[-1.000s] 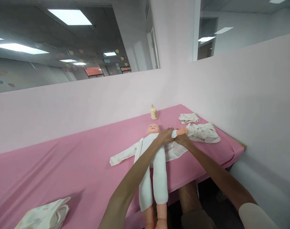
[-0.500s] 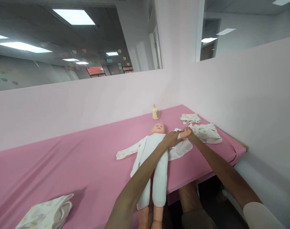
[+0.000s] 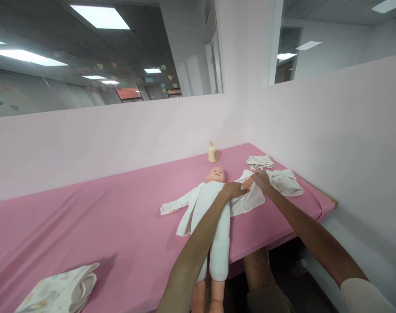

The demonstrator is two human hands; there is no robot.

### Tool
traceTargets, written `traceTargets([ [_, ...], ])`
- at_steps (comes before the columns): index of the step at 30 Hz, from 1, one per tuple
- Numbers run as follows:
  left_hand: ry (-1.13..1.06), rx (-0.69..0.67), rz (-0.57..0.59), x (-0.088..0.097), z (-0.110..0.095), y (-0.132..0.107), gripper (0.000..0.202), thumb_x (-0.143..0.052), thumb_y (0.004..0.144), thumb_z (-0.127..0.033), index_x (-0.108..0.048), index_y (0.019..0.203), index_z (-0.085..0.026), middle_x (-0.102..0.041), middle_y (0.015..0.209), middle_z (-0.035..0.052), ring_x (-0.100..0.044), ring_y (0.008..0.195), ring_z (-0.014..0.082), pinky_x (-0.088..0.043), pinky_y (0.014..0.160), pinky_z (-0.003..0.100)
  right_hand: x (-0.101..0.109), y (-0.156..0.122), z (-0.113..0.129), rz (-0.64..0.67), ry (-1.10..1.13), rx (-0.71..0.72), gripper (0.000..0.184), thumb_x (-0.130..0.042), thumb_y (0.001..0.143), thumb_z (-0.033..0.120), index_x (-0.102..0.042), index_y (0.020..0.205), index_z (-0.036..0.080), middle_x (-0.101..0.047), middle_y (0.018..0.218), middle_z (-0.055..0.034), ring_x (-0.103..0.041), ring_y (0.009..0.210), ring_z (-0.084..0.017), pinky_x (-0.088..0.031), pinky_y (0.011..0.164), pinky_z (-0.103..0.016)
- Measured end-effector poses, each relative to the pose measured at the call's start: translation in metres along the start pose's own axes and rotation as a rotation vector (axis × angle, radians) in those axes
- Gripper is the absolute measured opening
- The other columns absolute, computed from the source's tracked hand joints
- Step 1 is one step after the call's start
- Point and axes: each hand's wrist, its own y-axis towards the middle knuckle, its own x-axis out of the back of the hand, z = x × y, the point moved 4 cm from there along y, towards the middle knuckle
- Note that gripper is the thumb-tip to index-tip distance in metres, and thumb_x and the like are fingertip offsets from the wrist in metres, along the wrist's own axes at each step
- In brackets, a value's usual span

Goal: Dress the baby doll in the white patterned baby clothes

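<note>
A baby doll (image 3: 219, 256) with a white cloth body lies on its back, head toward the wall and feet toward me. Its arm on the left is inside the patterned sleeve of a white baby shirt (image 3: 249, 204), which spreads open on both sides of the body. My left hand (image 3: 233, 190) is closed around the doll's other arm, near the wrist; the doll's small hand shows just past my fingers. With my right hand (image 3: 261, 179) I pinch the upper edge of the shirt and hold it raised beside the doll's hand.
The bed has a pink cover (image 3: 120, 217). A cream pump bottle (image 3: 212, 153) stands beyond the doll's head. Folded patterned cloth (image 3: 260, 162) and a patterned garment (image 3: 286, 182) lie at the right. Another folded patterned cloth (image 3: 59, 289) lies at the front left. Walls border the back and right.
My right hand has left the doll's hand and now grips the shirt edge, lifted and pulled a little to the right. My left hand stays at the doll's arm.
</note>
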Motion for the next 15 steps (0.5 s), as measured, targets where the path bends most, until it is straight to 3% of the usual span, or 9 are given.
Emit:
traceTargets([
  [4,-0.004,0.022,-0.005,-0.004,0.003,0.006,0.060,-0.032,0.088,-0.066,-0.067,0.093,-0.018,-0.072,0.104,0.0120,-0.067,0.093,0.0267,-0.048,0.075,0.031,0.001,-0.013,0.014,0.000,-0.140,0.060,0.025,-0.048,0.072,0.019,-0.064,0.091,0.019,-0.066,0.098,-0.0083,-0.058,0.091,-0.026,-0.040,0.078,-0.035],
  [7,-0.003,0.039,-0.031,-0.006,0.005,0.011,0.056,-0.037,0.088,-0.064,-0.067,0.098,-0.017,-0.070,0.108,0.0132,-0.066,0.096,0.0277,-0.048,0.079,0.033,-0.006,-0.025,0.025,0.078,-0.181,0.186,0.030,-0.047,0.075,0.016,-0.064,0.099,0.019,-0.064,0.110,-0.0090,-0.057,0.099,-0.026,-0.039,0.086,-0.035],
  [10,0.005,0.031,-0.065,-0.006,0.006,0.015,0.052,-0.043,0.087,-0.060,-0.064,0.105,-0.017,-0.067,0.115,0.0145,-0.065,0.101,0.0279,-0.048,0.083,0.034,-0.015,-0.033,0.033,0.186,-0.121,0.287,0.032,-0.046,0.077,0.015,-0.063,0.104,0.019,-0.065,0.113,-0.0076,-0.057,0.104,-0.023,-0.039,0.091,-0.033],
  [15,0.051,-0.036,-0.047,-0.004,0.006,0.013,0.040,-0.067,0.075,-0.043,-0.065,0.105,-0.017,-0.068,0.113,0.0109,-0.064,0.101,0.0256,-0.049,0.085,0.031,-0.015,-0.039,0.024,0.220,-0.026,0.209,0.029,-0.047,0.079,0.020,-0.062,0.104,0.020,-0.067,0.107,-0.0048,-0.060,0.100,-0.020,-0.044,0.088,-0.031],
])
